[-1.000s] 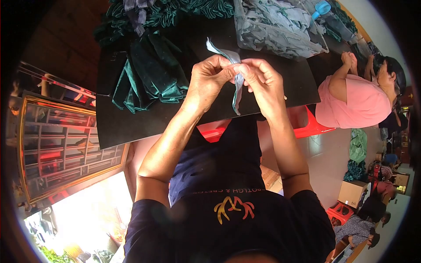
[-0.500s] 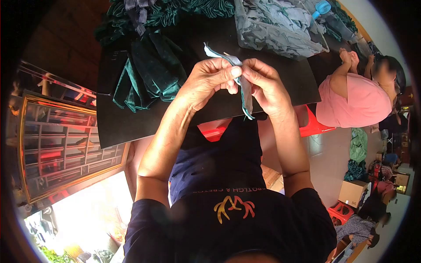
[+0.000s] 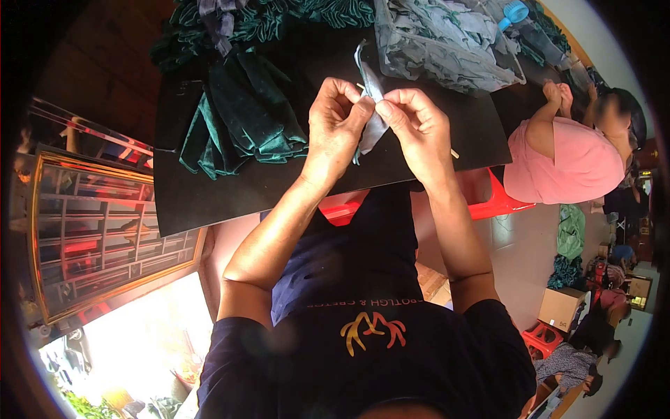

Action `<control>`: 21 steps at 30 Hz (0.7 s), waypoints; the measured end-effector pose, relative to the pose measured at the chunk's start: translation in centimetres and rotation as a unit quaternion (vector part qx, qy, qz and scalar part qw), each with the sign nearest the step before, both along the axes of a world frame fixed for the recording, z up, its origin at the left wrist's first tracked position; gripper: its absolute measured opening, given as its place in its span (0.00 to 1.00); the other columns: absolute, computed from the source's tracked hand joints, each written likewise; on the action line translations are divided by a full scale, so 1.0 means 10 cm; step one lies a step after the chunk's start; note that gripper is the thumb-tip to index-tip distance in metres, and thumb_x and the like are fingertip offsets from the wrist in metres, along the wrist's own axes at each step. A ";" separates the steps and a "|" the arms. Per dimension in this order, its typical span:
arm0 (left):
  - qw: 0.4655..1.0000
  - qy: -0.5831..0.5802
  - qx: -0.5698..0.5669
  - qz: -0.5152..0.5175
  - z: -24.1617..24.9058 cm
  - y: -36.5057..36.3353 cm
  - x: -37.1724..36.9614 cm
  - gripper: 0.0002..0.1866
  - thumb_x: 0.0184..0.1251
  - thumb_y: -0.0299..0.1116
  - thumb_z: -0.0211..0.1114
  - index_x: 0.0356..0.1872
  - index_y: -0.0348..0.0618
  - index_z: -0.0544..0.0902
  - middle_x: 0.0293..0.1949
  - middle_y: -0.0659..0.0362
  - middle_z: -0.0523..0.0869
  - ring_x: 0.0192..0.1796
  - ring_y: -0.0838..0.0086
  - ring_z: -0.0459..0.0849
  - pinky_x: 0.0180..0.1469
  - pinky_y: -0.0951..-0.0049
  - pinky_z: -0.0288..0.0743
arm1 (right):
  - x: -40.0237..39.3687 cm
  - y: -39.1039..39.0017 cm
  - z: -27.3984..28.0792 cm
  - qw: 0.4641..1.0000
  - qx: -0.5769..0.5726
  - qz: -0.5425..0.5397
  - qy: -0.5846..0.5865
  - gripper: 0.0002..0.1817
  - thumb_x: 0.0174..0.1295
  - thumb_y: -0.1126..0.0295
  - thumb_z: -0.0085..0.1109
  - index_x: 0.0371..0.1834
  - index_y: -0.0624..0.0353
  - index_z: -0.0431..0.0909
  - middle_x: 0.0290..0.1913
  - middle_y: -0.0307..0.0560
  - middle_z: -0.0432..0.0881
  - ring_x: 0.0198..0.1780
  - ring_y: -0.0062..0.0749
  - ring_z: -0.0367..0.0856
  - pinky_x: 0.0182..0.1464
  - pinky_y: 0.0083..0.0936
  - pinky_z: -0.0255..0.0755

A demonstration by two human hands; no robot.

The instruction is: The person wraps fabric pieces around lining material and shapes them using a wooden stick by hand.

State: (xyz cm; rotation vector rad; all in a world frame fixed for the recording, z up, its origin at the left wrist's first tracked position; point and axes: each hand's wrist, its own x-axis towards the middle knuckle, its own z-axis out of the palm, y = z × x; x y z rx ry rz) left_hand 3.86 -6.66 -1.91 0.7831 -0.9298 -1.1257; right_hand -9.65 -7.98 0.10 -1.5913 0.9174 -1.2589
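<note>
In the head view, a narrow fabric strip point(image 3: 374, 84), pale grey with a dark green edge, stands between my hands above the dark table. My left hand point(image 3: 338, 119) pinches it between thumb and fingers from the left. From the right, my right hand point(image 3: 417, 126) grips the same strip with thumb and forefinger. A thin pale stick point(image 3: 455, 153) shows beyond my right hand; a similar pale tip sticks out by the left fingertips. Whether they are one piece is hidden. Folded dark green velvet pieces point(image 3: 244, 115) lie left of my left hand.
A clear plastic bin point(image 3: 481, 87) of grey-green fabric pieces stands at the table's back right, near a blue-handled item point(image 3: 513, 14). Gathered green velvet point(image 3: 300, 17) lies along the back. A person in pink point(image 3: 565, 160) sits to the right, beside a red stool point(image 3: 492, 199).
The strip has turned more upright, its top end now higher and further right. My left hand has rotated, its fingers now raised. The pale stick end has come into view beyond my right hand.
</note>
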 end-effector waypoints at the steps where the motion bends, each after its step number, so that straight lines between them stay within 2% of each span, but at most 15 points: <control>1: 1.000 -0.008 -0.020 0.021 -0.02 -0.02 -0.05 0.08 0.67 0.22 0.60 0.34 0.42 0.68 0.25 0.66 0.74 0.26 0.88 0.70 0.25 0.83 0.65 | 0.02 -0.02 -0.06 0.999 -0.046 -0.013 0.012 0.08 0.65 0.69 0.63 0.41 0.60 0.79 0.31 0.31 0.77 0.28 0.08 0.67 0.29 0.10 0.60; 2: 0.999 -0.029 -0.016 0.043 -0.03 -0.03 -0.06 0.08 0.67 0.22 0.60 0.34 0.42 0.68 0.25 0.66 0.74 0.25 0.88 0.70 0.25 0.83 0.65 | 0.02 -0.03 -0.09 0.995 -0.092 -0.026 0.024 0.08 0.65 0.69 0.63 0.41 0.60 0.79 0.31 0.31 0.78 0.28 0.08 0.68 0.29 0.09 0.61; 4: 0.994 -0.069 -0.009 0.087 -0.01 -0.04 -0.09 0.07 0.67 0.22 0.60 0.35 0.41 0.68 0.24 0.65 0.75 0.25 0.88 0.70 0.25 0.83 0.65 | -0.01 -0.02 -0.05 0.999 -0.039 -0.022 0.019 0.09 0.64 0.68 0.63 0.40 0.63 0.78 0.32 0.36 0.81 0.32 0.14 0.74 0.34 0.14 0.68; 5: 0.995 -0.034 -0.023 0.089 0.00 -0.06 -0.13 0.05 0.68 0.23 0.60 0.39 0.38 0.72 0.23 0.65 0.76 0.24 0.88 0.71 0.25 0.83 0.66 | -0.01 -0.02 -0.04 1.000 -0.014 -0.018 0.017 0.10 0.64 0.68 0.63 0.40 0.64 0.78 0.33 0.39 0.82 0.33 0.17 0.78 0.36 0.16 0.72; 8: 0.998 -0.039 -0.040 0.040 -0.01 -0.11 -0.12 0.06 0.69 0.23 0.60 0.44 0.35 0.76 0.24 0.65 0.78 0.25 0.88 0.73 0.27 0.84 0.67 | -0.03 0.03 -0.04 0.987 0.129 0.040 -0.089 0.10 0.65 0.67 0.62 0.40 0.62 0.78 0.30 0.37 0.80 0.30 0.15 0.75 0.32 0.14 0.70; 9: 0.998 -0.043 -0.028 0.023 -0.02 -0.11 -0.11 0.06 0.70 0.25 0.59 0.44 0.36 0.80 0.34 0.61 0.85 0.34 0.84 0.79 0.35 0.83 0.74 | -0.02 0.05 -0.08 0.988 0.122 0.033 -0.093 0.10 0.66 0.65 0.62 0.41 0.62 0.77 0.28 0.35 0.78 0.28 0.13 0.72 0.30 0.13 0.67; 12: 0.995 -0.088 -0.030 0.031 -0.01 -0.13 -0.12 0.05 0.70 0.24 0.59 0.42 0.37 0.81 0.33 0.62 0.84 0.33 0.84 0.79 0.36 0.83 0.74 | -0.02 0.06 -0.11 0.990 0.113 -0.003 -0.085 0.11 0.65 0.66 0.62 0.41 0.62 0.77 0.28 0.35 0.78 0.29 0.14 0.74 0.31 0.13 0.68; 13: 0.990 -0.121 -0.043 0.062 -0.04 -0.16 -0.11 0.03 0.65 0.21 0.62 0.38 0.36 0.82 0.33 0.63 0.80 0.35 0.84 0.77 0.37 0.81 0.72 | -0.02 0.04 -0.15 0.992 0.081 -0.008 -0.092 0.11 0.65 0.66 0.63 0.41 0.63 0.76 0.31 0.36 0.79 0.32 0.15 0.75 0.32 0.14 0.69; 16: 0.955 -0.200 -0.169 0.137 -0.03 -0.21 -0.10 0.04 0.62 0.19 0.63 0.36 0.37 0.82 0.38 0.61 0.79 0.38 0.83 0.77 0.39 0.81 0.72 | 0.05 0.07 -0.11 0.992 0.026 -0.048 -0.113 0.12 0.64 0.67 0.64 0.40 0.64 0.75 0.35 0.39 0.79 0.35 0.15 0.76 0.33 0.15 0.70; 17: 0.963 -0.187 -0.160 0.110 -0.07 -0.23 -0.09 0.06 0.59 0.18 0.63 0.37 0.37 0.81 0.34 0.60 0.80 0.36 0.81 0.78 0.38 0.79 0.73 | 0.07 0.03 -0.17 0.990 -0.013 -0.055 -0.127 0.11 0.64 0.68 0.64 0.38 0.64 0.74 0.36 0.40 0.79 0.34 0.17 0.76 0.33 0.17 0.70; 20: 0.990 -0.128 0.012 0.050 0.03 -0.09 -0.08 0.07 0.57 0.17 0.63 0.36 0.37 0.78 0.31 0.59 0.80 0.32 0.80 0.78 0.36 0.77 0.73 | 0.00 -0.02 -0.26 0.992 -0.114 -0.055 0.027 0.09 0.64 0.70 0.63 0.38 0.64 0.74 0.33 0.41 0.77 0.32 0.21 0.76 0.32 0.19 0.69; 21: 0.981 -0.173 -0.025 0.083 0.01 -0.10 -0.07 0.07 0.58 0.18 0.63 0.35 0.37 0.77 0.30 0.60 0.80 0.31 0.80 0.78 0.35 0.78 0.73 | 0.00 0.01 -0.18 0.987 -0.143 -0.052 0.055 0.09 0.63 0.71 0.62 0.38 0.64 0.74 0.30 0.43 0.75 0.30 0.24 0.75 0.29 0.21 0.68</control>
